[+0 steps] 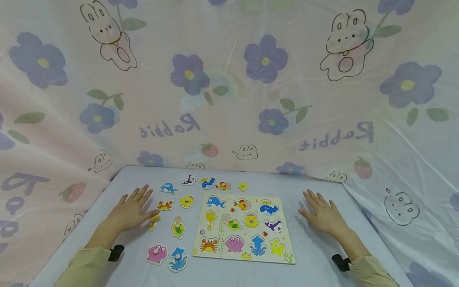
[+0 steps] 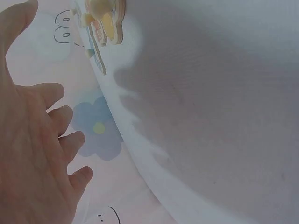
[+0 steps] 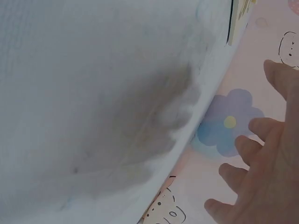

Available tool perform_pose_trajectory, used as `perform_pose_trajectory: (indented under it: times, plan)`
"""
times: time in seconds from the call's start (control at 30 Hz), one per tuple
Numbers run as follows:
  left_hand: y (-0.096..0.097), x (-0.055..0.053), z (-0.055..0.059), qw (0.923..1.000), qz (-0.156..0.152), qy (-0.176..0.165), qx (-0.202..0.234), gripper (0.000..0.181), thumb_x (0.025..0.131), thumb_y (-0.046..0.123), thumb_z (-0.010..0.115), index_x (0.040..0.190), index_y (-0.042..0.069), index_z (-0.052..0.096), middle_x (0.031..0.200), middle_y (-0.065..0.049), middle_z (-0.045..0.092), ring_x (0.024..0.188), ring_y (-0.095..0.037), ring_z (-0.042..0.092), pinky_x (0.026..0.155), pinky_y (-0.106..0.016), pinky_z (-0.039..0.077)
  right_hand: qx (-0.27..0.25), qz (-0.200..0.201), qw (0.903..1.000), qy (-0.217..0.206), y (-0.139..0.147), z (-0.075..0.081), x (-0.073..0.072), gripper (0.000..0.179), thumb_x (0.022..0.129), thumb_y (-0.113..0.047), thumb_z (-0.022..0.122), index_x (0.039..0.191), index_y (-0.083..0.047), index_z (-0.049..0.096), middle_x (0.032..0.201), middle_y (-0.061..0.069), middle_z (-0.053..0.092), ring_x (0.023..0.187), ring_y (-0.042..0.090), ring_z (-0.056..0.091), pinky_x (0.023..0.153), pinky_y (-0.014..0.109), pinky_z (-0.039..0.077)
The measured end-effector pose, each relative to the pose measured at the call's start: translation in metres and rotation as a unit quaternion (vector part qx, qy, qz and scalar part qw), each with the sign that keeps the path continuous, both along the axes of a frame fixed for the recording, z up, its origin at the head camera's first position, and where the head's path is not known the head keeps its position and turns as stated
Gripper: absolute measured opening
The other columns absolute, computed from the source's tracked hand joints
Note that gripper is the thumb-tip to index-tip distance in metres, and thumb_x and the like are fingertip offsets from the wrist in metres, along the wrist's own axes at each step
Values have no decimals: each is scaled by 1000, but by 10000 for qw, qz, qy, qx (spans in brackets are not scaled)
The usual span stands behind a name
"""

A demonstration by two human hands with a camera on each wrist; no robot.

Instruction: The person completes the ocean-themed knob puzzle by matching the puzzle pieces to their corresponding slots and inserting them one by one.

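My left hand (image 1: pixel 128 213) hovers with fingers spread at the left of the table, holding nothing. Its thumb is nearest to a yellow seahorse piece (image 1: pixel 154 222) and a crab piece (image 1: pixel 165 205), partly covering the seahorse in the head view. On the other side my right hand (image 1: pixel 322 215) is held out flat above the table, fingers apart and nothing in it. Between the hands lies a wooden puzzle board (image 1: pixel 244 197) printed with sea animals. Left of it are a turtle piece (image 1: pixel 178 228), a pink shell piece (image 1: pixel 156 254) and a blue squid piece (image 1: pixel 178 260).
Behind the board lie a dolphin piece (image 1: pixel 168 187), a whale piece (image 1: pixel 208 183), a fish piece (image 1: pixel 223 185) and a star piece (image 1: pixel 242 186). A yellow octopus piece (image 1: pixel 186 201) lies nearer. A rabbit-and-flower curtain (image 1: pixel 229 111) hangs round the white table (image 1: pixel 251 275).
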State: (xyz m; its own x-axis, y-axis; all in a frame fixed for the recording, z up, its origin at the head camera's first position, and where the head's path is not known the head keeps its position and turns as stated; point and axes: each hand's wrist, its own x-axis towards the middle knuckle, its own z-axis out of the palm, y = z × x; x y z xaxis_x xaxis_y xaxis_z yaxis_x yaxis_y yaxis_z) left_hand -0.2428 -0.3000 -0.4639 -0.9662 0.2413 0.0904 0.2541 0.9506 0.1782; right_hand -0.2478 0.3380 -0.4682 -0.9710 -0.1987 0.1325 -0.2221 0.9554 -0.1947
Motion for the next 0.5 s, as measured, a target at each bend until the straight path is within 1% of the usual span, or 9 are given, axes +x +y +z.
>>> perform_pose_trajectory:
  times: [0.23, 0.4, 0.5]
  plan:
    - [1, -5, -1, 10000, -26, 69, -5, 92, 98, 65, 56, 159, 0, 35, 166, -26, 26, 150, -53, 24, 117, -74, 15, -53, 59, 9999, 62, -1, 1, -1, 80, 103, -53, 57, 160, 0, 35, 166, 25, 28, 149, 56, 24, 112, 79, 14]
    - [2, -13, -2, 9995, -159, 273, -95, 85, 99, 58, 59, 159, 2, 38, 166, -24, 28, 150, -52, 27, 118, -71, 19, -208, 141, 9997, 78, -2, 3, -5, 82, 104, -53, 57, 162, -2, 30, 169, 22, 23, 151, 54, 18, 114, 78, 10]
    - [3, -20, -1, 9986, -257, 455, -116, 79, 100, 53, 61, 157, 2, 42, 165, -23, 32, 148, -49, 34, 118, -68, 24, -374, 279, 9988, 115, -2, 3, -8, 82, 104, -52, 58, 162, -3, 29, 170, 21, 21, 153, 53, 16, 115, 77, 9]
